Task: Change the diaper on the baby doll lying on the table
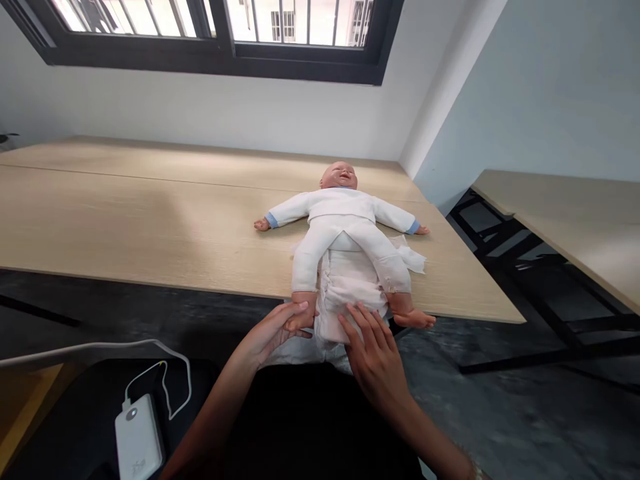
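A baby doll (341,213) in a white top with blue cuffs lies on its back on the wooden table, arms spread and legs toward me. Beneath its hips and between its legs lies an unfolded white diaper (350,283), its front part hanging toward my lap. My left hand (275,331) is at the doll's foot on the left, thumb on top and fingers reaching under it. With fingers spread and flat, my right hand (373,350) rests on the lower part of the diaper. A white diaper tab (413,259) sticks out at the right.
The wooden table (100,220) runs far to the left, its near edge under the doll's feet. A white power bank (139,437) with a cable lies on a black seat at lower left. Another table (575,213) stands at right. A barred window is behind.
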`<act>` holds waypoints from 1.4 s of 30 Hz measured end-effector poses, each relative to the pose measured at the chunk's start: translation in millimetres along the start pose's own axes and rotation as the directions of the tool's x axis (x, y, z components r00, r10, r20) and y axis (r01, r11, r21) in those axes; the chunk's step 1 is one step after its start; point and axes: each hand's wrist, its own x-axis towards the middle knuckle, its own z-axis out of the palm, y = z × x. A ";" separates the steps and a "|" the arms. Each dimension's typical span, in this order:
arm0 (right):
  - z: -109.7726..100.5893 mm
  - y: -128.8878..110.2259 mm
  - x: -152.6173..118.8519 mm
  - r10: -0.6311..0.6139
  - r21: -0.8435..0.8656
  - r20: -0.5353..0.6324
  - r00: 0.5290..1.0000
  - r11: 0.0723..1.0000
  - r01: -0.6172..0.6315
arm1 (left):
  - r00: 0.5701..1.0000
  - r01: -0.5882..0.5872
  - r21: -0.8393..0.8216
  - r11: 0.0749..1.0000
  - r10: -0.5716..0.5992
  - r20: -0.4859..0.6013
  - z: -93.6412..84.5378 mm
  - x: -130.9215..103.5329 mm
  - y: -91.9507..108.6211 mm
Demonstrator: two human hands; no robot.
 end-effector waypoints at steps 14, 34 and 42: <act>-29.9 14.6 46.1 -0.056 0.019 -0.277 0.959 0.998 0.063 | 0.999 -0.041 0.092 0.995 0.038 0.029 3.8 -1.5 1.1; 50.9 166.0 216.6 0.317 0.367 0.378 0.870 0.811 -0.455 | 0.982 -0.188 0.688 0.701 0.149 0.116 19.0 -1.3 1.8; 55.5 160.8 223.8 0.280 0.153 0.365 0.888 0.923 -0.354 | 0.714 -0.571 0.819 0.058 0.526 0.461 61.3 6.8 64.2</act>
